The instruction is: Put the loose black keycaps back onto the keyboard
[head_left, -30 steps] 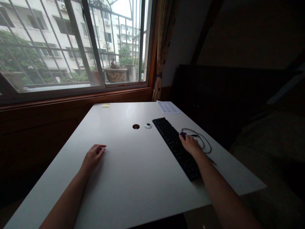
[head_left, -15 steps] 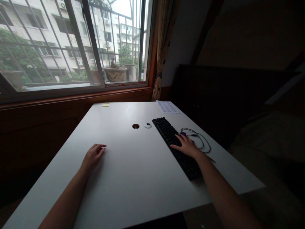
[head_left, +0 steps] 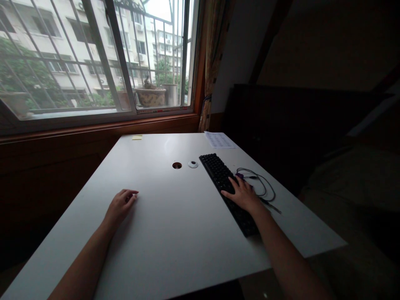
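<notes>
On the right side of the white table (head_left: 162,233) lies a long black keyboard (head_left: 215,166), angled away from me. My right hand (head_left: 242,193) lies across its middle, thumb at the left edge and fingers reaching over the keys to the right edge; it grips the keyboard across its width. Just right of it, partly behind my fingers, is a small purple piece (head_left: 239,176) beside a looped black cable (head_left: 272,187). My left hand (head_left: 121,204) rests on the left part of the tabletop, fingers loosely bent and thumb apart, holding nothing.
Beyond the keyboard lie printed sheets (head_left: 218,140). A round cable hole (head_left: 176,165) and its white ring cover (head_left: 193,164) sit mid-table. Yellow sticky notes (head_left: 137,137) lie at the far left corner. A barred window (head_left: 93,62) stands behind the table.
The keyboard's near end has swung slightly left along with my right hand. More of the cable's plug end shows on the right. My left hand stays in place.
</notes>
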`<state>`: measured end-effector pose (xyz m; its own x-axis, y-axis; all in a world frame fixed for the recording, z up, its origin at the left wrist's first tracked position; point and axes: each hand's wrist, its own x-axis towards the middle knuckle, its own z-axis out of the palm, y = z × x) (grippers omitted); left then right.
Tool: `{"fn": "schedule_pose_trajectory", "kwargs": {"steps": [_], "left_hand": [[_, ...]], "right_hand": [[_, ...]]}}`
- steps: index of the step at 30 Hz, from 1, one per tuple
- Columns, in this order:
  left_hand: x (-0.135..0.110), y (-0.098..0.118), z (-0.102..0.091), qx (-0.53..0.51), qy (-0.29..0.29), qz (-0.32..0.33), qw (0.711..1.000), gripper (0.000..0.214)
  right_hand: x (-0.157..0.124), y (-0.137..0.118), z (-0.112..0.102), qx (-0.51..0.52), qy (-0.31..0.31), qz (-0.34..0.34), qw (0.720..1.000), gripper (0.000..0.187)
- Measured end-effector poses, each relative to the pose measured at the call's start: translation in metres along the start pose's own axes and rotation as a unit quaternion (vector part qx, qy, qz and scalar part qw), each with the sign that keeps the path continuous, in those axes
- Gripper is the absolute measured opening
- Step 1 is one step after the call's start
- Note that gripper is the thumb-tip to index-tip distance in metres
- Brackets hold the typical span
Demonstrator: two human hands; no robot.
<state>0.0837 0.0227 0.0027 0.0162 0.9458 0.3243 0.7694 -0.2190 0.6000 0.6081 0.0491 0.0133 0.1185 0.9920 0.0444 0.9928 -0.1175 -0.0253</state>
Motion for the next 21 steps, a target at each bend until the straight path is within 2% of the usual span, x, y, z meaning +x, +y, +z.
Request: {"fn": "schedule_pose_trajectory", "kwargs": {"steps": [6,21], "left_hand": [[0.0001,-0.0023,0.0004,-0.006,-0.007,0.003,1.0,0.038],[-0.0007,-0.0004,0.0004,-0.024,0.001,-0.001,1.0,0.038]], "right_hand": [[0.0045,-0.0018,-0.0022,0.012,-0.006,0.031,0.999,0.092],[0.0064,0.0041,-0.0027,0.017,0.002,0.013,1.0,0.086]]}}
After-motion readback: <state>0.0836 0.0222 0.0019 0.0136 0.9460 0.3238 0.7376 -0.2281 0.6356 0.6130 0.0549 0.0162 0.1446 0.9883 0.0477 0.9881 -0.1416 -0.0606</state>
